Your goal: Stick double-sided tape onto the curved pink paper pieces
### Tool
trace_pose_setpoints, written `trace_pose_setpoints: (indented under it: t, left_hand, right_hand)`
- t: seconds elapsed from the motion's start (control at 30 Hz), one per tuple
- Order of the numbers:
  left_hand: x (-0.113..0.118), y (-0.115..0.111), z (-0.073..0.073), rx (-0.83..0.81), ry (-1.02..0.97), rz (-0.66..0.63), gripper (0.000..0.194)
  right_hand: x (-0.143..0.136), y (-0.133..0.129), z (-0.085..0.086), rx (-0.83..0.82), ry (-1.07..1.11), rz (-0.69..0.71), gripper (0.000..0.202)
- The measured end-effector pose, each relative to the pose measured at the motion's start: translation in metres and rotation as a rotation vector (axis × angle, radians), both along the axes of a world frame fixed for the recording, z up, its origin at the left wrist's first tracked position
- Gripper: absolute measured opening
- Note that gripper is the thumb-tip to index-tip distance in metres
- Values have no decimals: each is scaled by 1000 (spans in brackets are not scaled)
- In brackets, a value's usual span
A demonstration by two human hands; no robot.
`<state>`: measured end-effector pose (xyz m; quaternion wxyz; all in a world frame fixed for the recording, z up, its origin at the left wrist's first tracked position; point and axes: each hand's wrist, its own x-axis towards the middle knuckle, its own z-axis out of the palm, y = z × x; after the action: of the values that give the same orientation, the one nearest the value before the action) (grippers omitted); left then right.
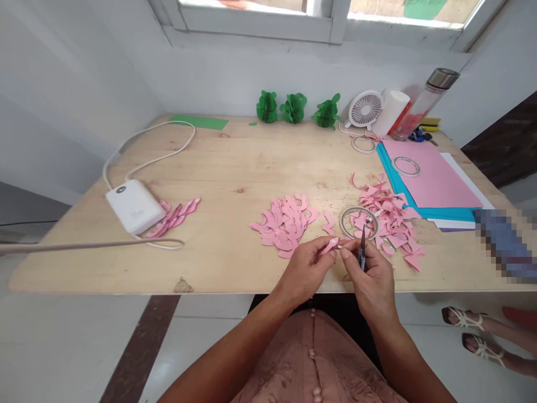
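Pink paper pc pinched in L hand; R hand gripping scissors nr pink scraps.

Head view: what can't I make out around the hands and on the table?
Blade tool, head view: its lower part is hidden by the right hand, so its type is unclear.
Pink paper piece, head view: partly covered by the left hand.
Pink paper strips, head view: left side hidden by the white box, whose print is too small.
Bluish item, head view: pixelated.
Thick cable, head view: cut off by the left edge.
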<state>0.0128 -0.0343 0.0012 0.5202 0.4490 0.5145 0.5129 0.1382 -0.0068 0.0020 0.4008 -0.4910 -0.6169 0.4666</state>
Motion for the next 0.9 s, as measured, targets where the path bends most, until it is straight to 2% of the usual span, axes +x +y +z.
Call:
trace_pose_setpoints:
  t: [0.2, 0.43, 0.6, 0.7, 0.9]
  left_hand:
    - [0, 0, -1, -58, -66, 34, 21]
    - [0, 3, -6, -129, -146, 88, 27]
    - [3, 4, 0, -151, -217, 183, 28]
    - [4, 4, 4, -197, -284, 249, 21]
    - [6, 4, -1, -211, -382, 304, 18]
  right_hand:
    - [-1, 1, 1, -4, 34, 11, 12]
    - [-2, 3, 0, -8, 32, 22, 8]
    - [-4, 4, -3, 13, -14, 15, 8]
    - [-5, 5, -5, 11, -7, 5, 9]
    - [-9, 4, -1, 44, 27, 33, 7]
